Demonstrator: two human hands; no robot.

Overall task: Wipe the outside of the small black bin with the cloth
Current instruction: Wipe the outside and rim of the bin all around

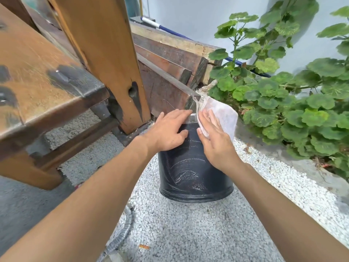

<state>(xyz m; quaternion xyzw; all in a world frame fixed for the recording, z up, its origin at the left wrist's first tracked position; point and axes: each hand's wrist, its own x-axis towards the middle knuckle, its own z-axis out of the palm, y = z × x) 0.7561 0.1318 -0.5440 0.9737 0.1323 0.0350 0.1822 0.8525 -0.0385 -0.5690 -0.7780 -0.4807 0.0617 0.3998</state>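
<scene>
The small black bin [192, 174] stands on white gravel in the middle of the view, its side streaked with wet smears. My left hand [168, 129] lies flat on the bin's upper left side near the rim, fingers straight. My right hand [215, 140] presses a white cloth [224, 116] against the bin's upper right side, fingers extended over it. Part of the cloth sticks up above the rim. The far side of the bin is hidden.
A wooden bench [41, 87] and its upright post [111, 53] stand close on the left. Stacked timber [170, 59] lies behind the bin. Leafy green plants [294, 103] crowd the right. A corrugated hose [122, 233] lies on the gravel [188, 233] in front.
</scene>
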